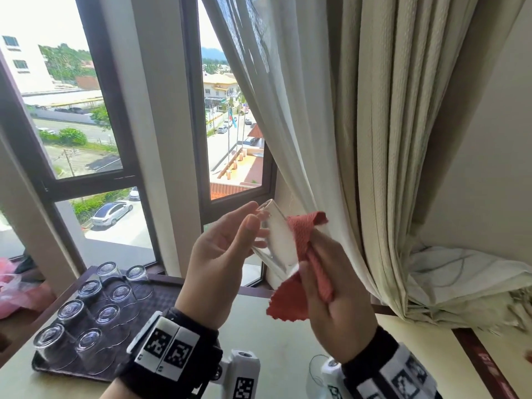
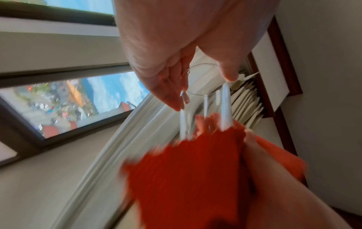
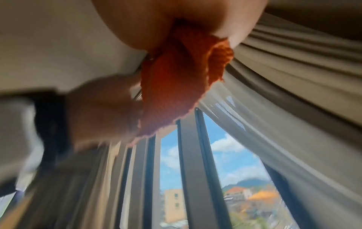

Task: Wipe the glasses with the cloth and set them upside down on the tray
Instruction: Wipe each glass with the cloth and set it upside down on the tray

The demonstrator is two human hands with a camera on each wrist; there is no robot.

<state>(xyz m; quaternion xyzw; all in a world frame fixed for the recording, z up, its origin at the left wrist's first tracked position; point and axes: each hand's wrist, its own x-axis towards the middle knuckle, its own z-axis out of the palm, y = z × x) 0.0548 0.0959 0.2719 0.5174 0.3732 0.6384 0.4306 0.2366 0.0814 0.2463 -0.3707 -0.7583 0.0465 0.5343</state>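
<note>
My left hand (image 1: 256,223) holds a clear glass (image 1: 277,240) tilted in the air, thumb on the near wall and fingers behind. My right hand (image 1: 315,256) grips a red cloth (image 1: 302,234) and presses it against the glass's right side and lower end. In the left wrist view the glass (image 2: 205,99) sits between thumb and fingers of the left hand (image 2: 195,86), its far end hidden in the cloth (image 2: 186,170). The right wrist view shows the bunched cloth (image 3: 176,77). A dark tray (image 1: 164,298) at lower left carries several upturned glasses (image 1: 70,311).
Heavy curtains (image 1: 388,139) hang close behind and to the right of my hands. A window (image 1: 86,110) lies beyond the tray. Another clear glass (image 1: 315,372) stands on the pale table (image 1: 273,326) near my right wrist. A pink bag (image 1: 11,283) lies far left.
</note>
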